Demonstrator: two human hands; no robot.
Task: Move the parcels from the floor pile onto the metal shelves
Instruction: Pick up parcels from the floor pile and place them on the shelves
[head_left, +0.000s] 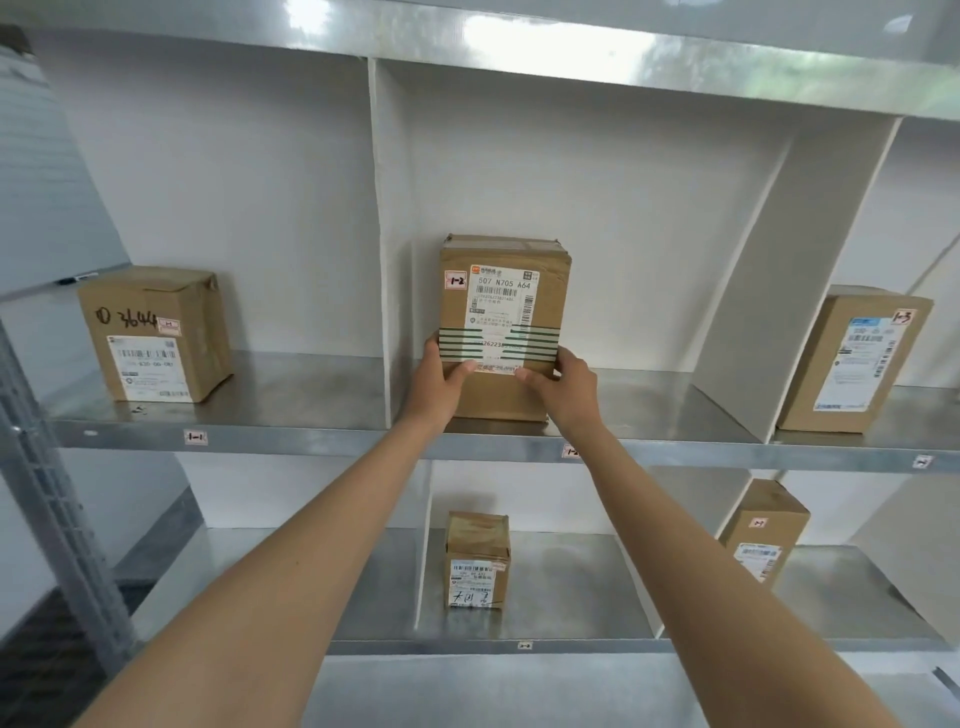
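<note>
A tall brown cardboard parcel (503, 306) with a white shipping label and a small tag reading 1-2 stands upright in the middle compartment of the upper metal shelf (311, 434). My left hand (440, 382) grips its lower left edge, thumb across the front. My right hand (563, 387) grips its lower right edge, thumb on the front as well. The parcel's base sits at the shelf's front edge; whether it rests fully on the metal I cannot tell. The floor pile is out of view.
Other parcels stand on the shelves: one upper left (156, 335), one upper right (854, 358), a small one (477, 561) on the lower shelf and another lower right (766, 530). White dividers (382, 260) separate the compartments. A grey upright post (57, 514) runs down the left.
</note>
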